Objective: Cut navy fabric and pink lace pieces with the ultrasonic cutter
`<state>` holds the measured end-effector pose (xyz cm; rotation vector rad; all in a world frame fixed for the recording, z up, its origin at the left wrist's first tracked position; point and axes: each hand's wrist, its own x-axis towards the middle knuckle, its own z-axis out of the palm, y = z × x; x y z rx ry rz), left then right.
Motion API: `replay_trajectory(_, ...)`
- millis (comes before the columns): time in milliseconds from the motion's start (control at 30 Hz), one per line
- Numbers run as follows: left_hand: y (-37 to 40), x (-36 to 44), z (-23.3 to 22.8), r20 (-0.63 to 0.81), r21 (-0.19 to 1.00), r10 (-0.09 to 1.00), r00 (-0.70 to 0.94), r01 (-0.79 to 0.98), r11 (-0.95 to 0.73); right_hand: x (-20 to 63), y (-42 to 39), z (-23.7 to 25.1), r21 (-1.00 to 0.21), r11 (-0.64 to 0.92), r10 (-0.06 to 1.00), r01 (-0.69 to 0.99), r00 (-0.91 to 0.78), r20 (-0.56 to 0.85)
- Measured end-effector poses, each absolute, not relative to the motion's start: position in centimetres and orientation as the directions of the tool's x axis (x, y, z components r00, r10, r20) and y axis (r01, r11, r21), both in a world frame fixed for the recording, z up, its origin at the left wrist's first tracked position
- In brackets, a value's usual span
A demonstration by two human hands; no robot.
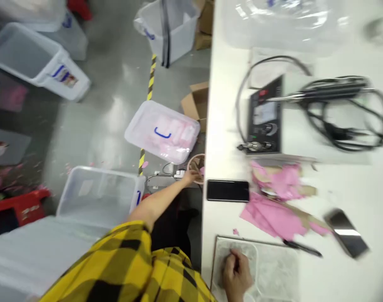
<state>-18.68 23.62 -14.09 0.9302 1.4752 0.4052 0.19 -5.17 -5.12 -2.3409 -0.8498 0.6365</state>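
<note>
My left hand reaches down beside the table to a round pink-rimmed bin holding brown and pink scraps. Its fingers are small and blurred, so I cannot see whether they grip anything. On the table, my right hand rests in a pale compartmented tray with its fingers curled in; whatever they may hold is hidden. A black phone lies at the table edge above the tray. Pink sheet scraps with brown backing are spread to the right, near a black pen.
A black control unit stands on the table beside a coiled cable with a handpiece. A dark shiny slab lies further right. Clear tubs, a lidded tub and a cardboard box stand on the floor.
</note>
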Motion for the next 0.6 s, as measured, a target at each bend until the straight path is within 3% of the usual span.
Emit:
replay_trajectory(167,26.4,-22.3,-7.1,-0.326,0.874,0.938,0.118,0.415,0.252,-0.4,-2.5,-3.5,-0.751,-0.656,0.533,0.074,0.750,-0.391)
replay_trajectory(267,27.2,-20.8,-2.3,-0.093,0.909,0.961,0.259,0.417,-0.024,1.3,-0.9,-2.2,-0.775,-0.604,0.408,-0.189,0.762,-0.503)
replay_trajectory(333,27.0,-17.2,0.5,-0.002,0.904,0.895,0.446,0.384,-0.190,2.9,0.2,-1.7,-0.761,-0.552,0.338,-0.341,0.743,-0.578)
replay_trajectory(433,26.5,-9.3,2.9,0.041,0.876,0.703,0.710,0.313,-0.367,4.9,2.1,-1.7,-0.691,-0.502,0.287,-0.520,0.653,-0.701)
replay_trajectory(600,26.0,1.9,3.4,-0.087,0.853,0.495,0.865,0.321,-0.412,6.1,5.3,-2.3,-0.594,-0.435,0.273,-0.676,0.530,-0.803)
